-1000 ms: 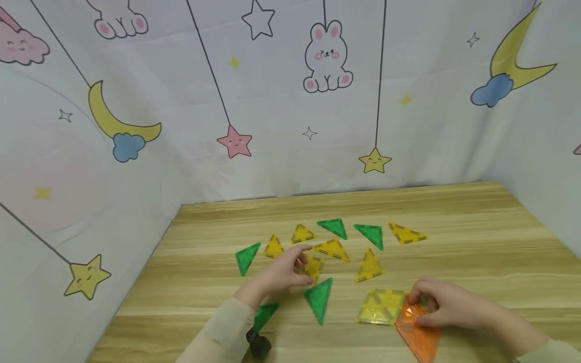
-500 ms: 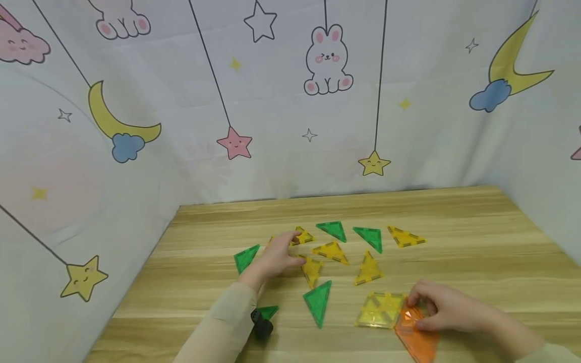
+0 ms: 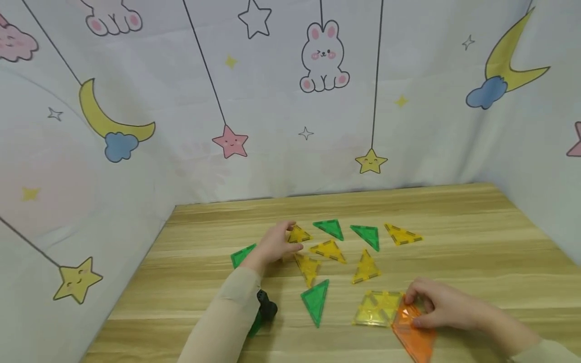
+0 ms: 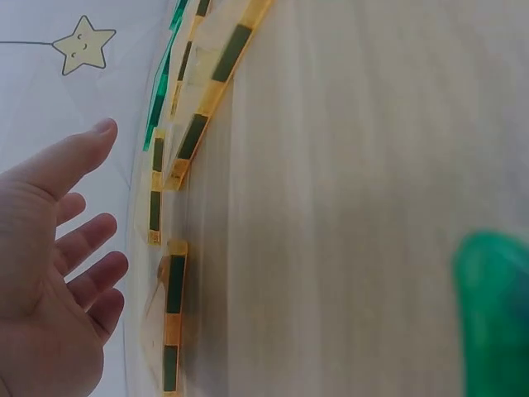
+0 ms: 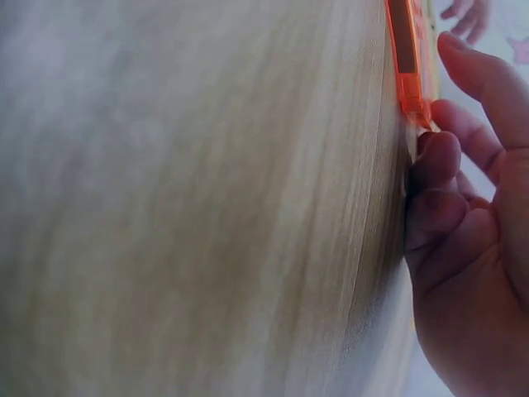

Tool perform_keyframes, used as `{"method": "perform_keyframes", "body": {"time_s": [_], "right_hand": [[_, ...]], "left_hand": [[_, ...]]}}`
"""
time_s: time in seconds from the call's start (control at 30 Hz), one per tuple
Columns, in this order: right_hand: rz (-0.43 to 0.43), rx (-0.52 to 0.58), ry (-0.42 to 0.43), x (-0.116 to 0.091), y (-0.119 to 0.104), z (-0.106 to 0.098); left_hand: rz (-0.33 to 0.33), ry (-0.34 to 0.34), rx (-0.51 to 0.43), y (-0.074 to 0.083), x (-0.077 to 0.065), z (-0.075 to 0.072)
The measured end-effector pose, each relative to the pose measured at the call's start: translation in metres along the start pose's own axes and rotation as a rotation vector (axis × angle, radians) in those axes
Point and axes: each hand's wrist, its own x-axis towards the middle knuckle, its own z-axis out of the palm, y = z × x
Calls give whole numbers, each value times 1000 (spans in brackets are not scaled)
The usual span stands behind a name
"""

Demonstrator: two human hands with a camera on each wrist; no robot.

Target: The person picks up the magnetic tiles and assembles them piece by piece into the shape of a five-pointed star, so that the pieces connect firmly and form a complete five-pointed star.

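Note:
In the head view my left hand [image 3: 272, 244] hovers over the left group of magnetic tiles, beside a small yellow triangle tile [image 3: 301, 235]. The left wrist view shows that hand [image 4: 50, 273] with its fingers loosely bent and nothing in them. Another yellow triangle tile [image 3: 308, 267] lies just below its thumb. At the right front, my right hand [image 3: 447, 305] holds an orange triangle tile [image 3: 416, 338] between thumb and index finger, flat on the table. The orange tile's edge touches or nearly touches a pale yellow square [image 3: 378, 308] of joined tiles.
Green triangle tiles lie about, including one [image 3: 315, 302] in the middle and one [image 3: 366, 236] at the back. More yellow triangle tiles [image 3: 366, 267] are scattered between. A black wrist device [image 3: 267, 305] sits by the left sleeve. A printed curtain [image 3: 272, 171] borders the wooden table [image 3: 476, 242].
My left hand has moved away from the middle yellow triangle tile, up and left, toward the tiles farther back. The right hand stays on the orange triangle tile.

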Motion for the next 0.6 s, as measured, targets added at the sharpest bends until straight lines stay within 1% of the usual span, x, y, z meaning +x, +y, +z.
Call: {"method": "perform_keyframes", "body": {"time_s": [0.1,0.2,0.27,0.33,0.43,0.57,0.6], "right_hand": [[-5,-8,7,0,-1,-2],[-4,-6,9,-1,-2,-3],[-4,-4,10,-1,-2,-3],[-10,-8,13,-1,-2,-2],[-14,-18,11,-1,-1,-2],[-7,-20,1,1,-1,-1],[-6,-14,-2,1,-1,-1]], "left_hand": [[-17,0,-41,4,8,-2],[-11,-7,-54,7,17,-3],[-2,-9,-37,8,23,-3],[-5,-8,1,7,28,-2],[-30,-12,43,6,31,-1],[-66,-34,52,4,29,1],[-65,-37,53,3,28,2]]}}
